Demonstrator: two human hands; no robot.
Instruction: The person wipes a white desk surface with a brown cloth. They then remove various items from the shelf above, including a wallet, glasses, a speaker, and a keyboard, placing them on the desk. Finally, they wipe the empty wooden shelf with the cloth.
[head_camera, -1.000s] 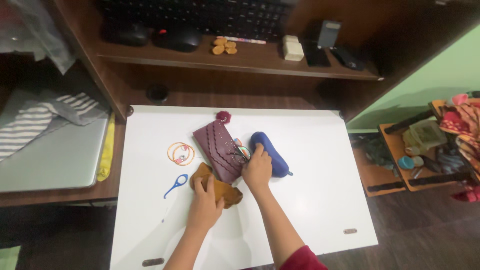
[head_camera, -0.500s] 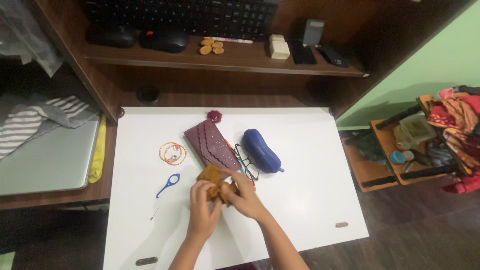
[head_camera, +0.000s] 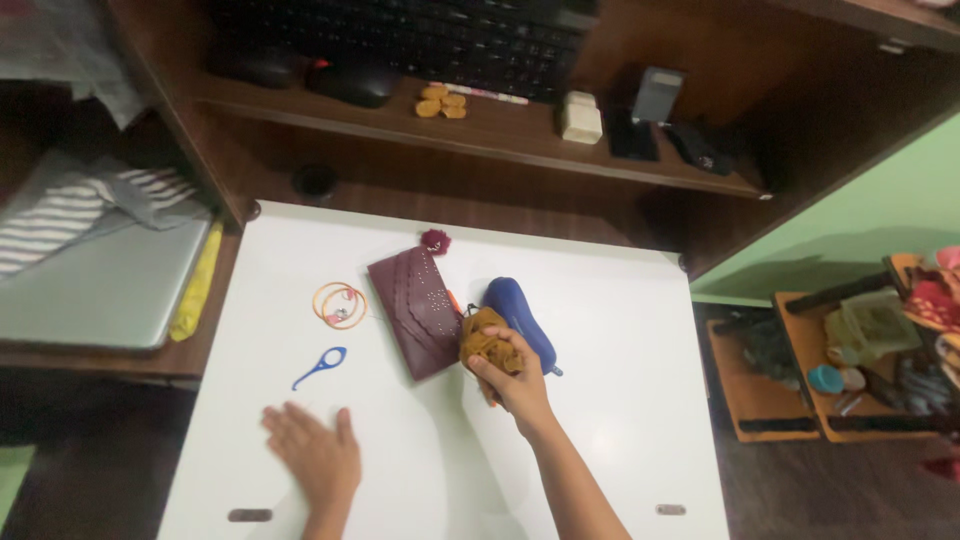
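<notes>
Mustard pouch (head_camera: 487, 338) gripped in right hand (head_camera: 518, 382); left hand (head_camera: 315, 458) flat, fingers spread.

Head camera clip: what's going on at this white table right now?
A person stands over a white table. The right hand holds a small mustard-brown pouch lifted above the table, between a maroon clutch and a blue case. The left hand lies flat on the table, holding nothing. Orange bangles and a small blue looped tool lie to the left, untouched.
</notes>
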